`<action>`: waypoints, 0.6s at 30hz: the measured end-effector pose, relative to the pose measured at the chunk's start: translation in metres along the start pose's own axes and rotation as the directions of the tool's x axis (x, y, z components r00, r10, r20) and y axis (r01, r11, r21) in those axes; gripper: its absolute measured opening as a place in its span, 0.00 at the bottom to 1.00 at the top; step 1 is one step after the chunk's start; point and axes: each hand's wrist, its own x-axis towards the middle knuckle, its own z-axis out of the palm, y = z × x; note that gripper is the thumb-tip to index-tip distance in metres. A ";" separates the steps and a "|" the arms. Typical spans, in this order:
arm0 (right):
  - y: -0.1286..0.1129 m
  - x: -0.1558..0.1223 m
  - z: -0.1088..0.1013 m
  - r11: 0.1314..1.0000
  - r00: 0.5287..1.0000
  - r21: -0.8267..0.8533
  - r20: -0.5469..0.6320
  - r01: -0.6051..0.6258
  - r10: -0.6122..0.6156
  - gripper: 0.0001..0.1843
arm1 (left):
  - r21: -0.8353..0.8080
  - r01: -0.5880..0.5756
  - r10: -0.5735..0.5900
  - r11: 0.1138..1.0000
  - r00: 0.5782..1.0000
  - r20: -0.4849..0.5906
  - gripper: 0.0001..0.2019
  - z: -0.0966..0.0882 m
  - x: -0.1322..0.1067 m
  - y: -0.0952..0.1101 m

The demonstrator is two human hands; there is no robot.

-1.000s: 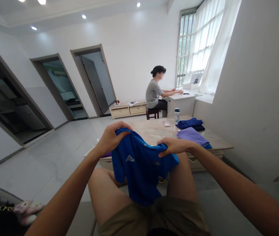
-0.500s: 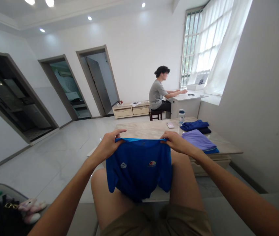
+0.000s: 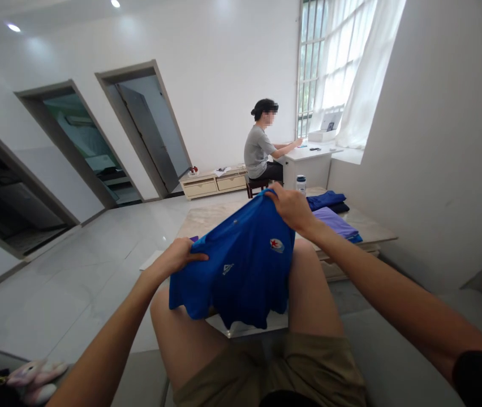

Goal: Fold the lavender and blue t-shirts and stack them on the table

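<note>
A blue shirt with small chest logos hangs in front of my knees, held up between both hands. My left hand pinches its lower left edge near my left knee. My right hand is raised higher and grips the upper right edge, so the shirt slants upward to the right. Both hands are closed on the fabric. I sit with bare knees behind the shirt.
A low marble table in front of me carries folded purple and dark blue clothes and a bottle. Another person sits at a white desk by the window. A bag with a plush toy lies at the lower left.
The shirt was held level by its top edge; now my right hand has risen and my left hand has dropped, tilting the shirt. The view has shifted slightly.
</note>
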 end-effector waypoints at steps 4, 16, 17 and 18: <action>0.016 0.049 -0.032 0.978 0.978 -0.066 0.072 0.198 -0.194 0.24 | 0.056 0.090 -0.086 0.994 0.994 -0.067 0.17 0.011 0.038 -0.036; 0.139 0.022 0.028 0.981 0.833 -0.088 0.544 0.173 -0.098 0.13 | -0.362 0.114 -0.282 0.925 0.846 -0.452 0.08 0.034 0.085 -0.073; 0.143 0.024 0.025 0.982 0.867 -0.118 0.492 0.149 -0.072 0.13 | -0.331 0.120 -0.278 0.936 0.828 -0.487 0.09 0.032 0.084 -0.073; 0.145 0.026 0.023 0.981 0.901 -0.153 0.432 0.118 -0.041 0.13 | -0.290 0.117 -0.259 0.950 0.812 -0.522 0.09 0.031 0.083 -0.073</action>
